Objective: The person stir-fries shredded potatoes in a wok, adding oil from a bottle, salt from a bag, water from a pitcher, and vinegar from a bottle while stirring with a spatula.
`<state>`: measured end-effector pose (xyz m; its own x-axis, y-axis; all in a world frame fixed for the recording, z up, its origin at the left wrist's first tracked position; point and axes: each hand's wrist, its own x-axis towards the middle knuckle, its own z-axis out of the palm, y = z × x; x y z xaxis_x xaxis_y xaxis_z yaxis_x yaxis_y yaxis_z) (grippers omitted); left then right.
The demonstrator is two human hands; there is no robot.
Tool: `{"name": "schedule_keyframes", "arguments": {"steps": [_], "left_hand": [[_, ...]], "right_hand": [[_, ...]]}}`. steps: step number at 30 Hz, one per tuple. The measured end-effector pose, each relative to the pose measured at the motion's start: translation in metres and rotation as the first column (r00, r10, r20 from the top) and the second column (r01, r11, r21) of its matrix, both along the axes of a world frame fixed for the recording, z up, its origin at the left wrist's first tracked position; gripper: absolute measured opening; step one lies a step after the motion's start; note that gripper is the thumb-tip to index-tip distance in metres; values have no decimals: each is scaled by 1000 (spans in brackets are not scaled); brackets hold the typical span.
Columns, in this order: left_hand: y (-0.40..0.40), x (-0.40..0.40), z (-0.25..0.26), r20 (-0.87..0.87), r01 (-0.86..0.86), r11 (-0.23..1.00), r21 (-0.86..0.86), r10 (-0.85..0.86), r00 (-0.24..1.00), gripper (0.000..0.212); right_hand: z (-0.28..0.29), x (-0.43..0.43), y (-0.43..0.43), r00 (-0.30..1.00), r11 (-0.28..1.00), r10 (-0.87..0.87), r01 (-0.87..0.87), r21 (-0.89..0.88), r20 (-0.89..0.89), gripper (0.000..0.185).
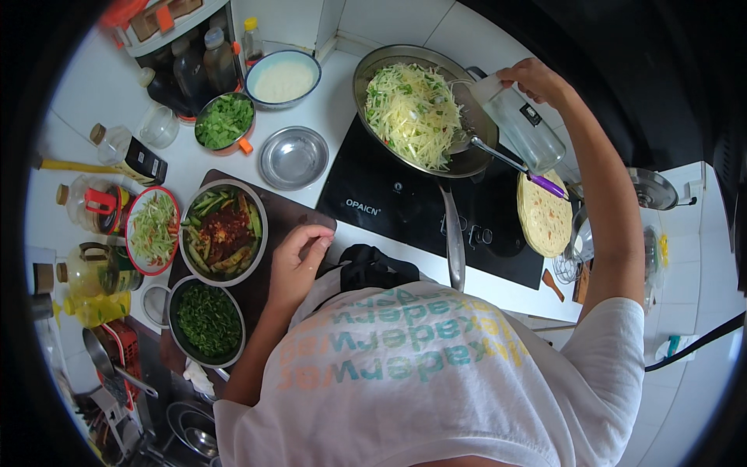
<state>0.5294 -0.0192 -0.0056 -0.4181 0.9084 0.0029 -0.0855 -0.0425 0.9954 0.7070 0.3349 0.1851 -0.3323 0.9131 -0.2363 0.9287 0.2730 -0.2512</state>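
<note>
My right hand (534, 82) grips a clear bottle (525, 125) near its pale upper end. The bottle is tilted beside the wok's right rim, its upper end towards the wok (487, 140). Shredded pale vegetable (411, 114) with green pieces is heaped in the wok. A spatula with a purple handle (545, 185) leans over the rim, its blade inside among the shreds. My left hand (300, 260) is at the edge of the dark cutting board (292, 213), thumb and fingertips together; I see nothing between them. Left of it stands a bowl of sliced cucumber with red seasoning (224, 230).
The wok sits on a black induction cooktop (373, 187), its handle (452, 233) pointing at me. Stacked flatbreads (545, 216) lie at right. On the left are a bowl of chopped greens (210, 321), a red-rimmed plate (153, 230), an empty metal dish (293, 157) and several bottles (102, 268).
</note>
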Motion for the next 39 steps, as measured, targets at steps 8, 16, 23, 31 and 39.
{"name": "schedule_keyframes", "arguments": {"steps": [8, 16, 23, 31, 39], "left_hand": [[3, 4, -1, -13, 15, 1000, -16, -15, 1000, 8], [1, 5, 0, -21, 11, 1000, -20, -11, 1000, 8], [0, 3, -3, -8, 9, 1000, -11, -9, 1000, 8], [1, 4, -6, -23, 3, 1000, -12, -3, 1000, 8], [-2, 4, -9, -7, -8, 1000, -20, 8, 1000, 9]], "right_hand": [[6, 3, -8, 998, 1000, -13, 13, -11, 61, 29], [6, -3, -13, 999, 992, 38, -41, 121, 27, 28], [7, -9, -15, 1000, 1000, 8, -7, -17, 7, 28], [6, -11, -14, 999, 1000, 2, -2, -7, 46, 29], [6, -19, -13, 999, 999, -4, 5, -35, 49, 28]]}}
